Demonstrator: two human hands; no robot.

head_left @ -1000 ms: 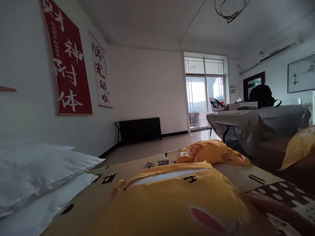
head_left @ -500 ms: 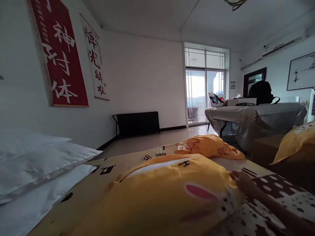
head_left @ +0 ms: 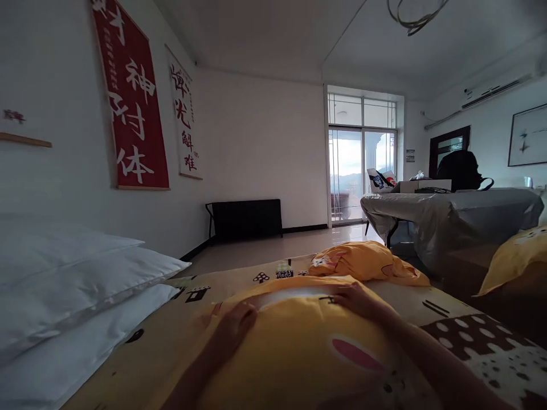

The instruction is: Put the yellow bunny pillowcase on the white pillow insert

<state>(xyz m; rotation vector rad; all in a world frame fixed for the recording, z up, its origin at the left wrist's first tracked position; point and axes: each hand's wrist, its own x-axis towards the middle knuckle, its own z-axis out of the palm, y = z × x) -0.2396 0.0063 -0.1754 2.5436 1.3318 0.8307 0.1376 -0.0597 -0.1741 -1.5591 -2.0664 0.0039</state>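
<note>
A yellow pillowcase (head_left: 299, 353) with a pink-eared rabbit print lies in front of me. A white pillow (head_left: 290, 296) shows through the long opening at its far side. My left hand (head_left: 239, 320) is closed on the left end of that opening, fingers curled over the cloth. At the right end, beside a dark printed letter, my right hand (head_left: 354, 299) pinches the edge. The fingertips of both hands are partly hidden. Beyond lies another crumpled yellow pillowcase (head_left: 363, 259).
White pillows (head_left: 128, 273) are stacked at the left on the patterned bed sheet (head_left: 239, 283). Another yellow rabbit-print cloth (head_left: 517, 253) lies at the right. Farther back are a plastic-covered table (head_left: 461, 213) with a black backpack (head_left: 459, 169) and a folded black panel (head_left: 248, 218) against the wall.
My right hand has moved from the pillowcase's right corner to its opening. My left hand has come into view at the opening's left end. The view has shifted slightly left and up.
</note>
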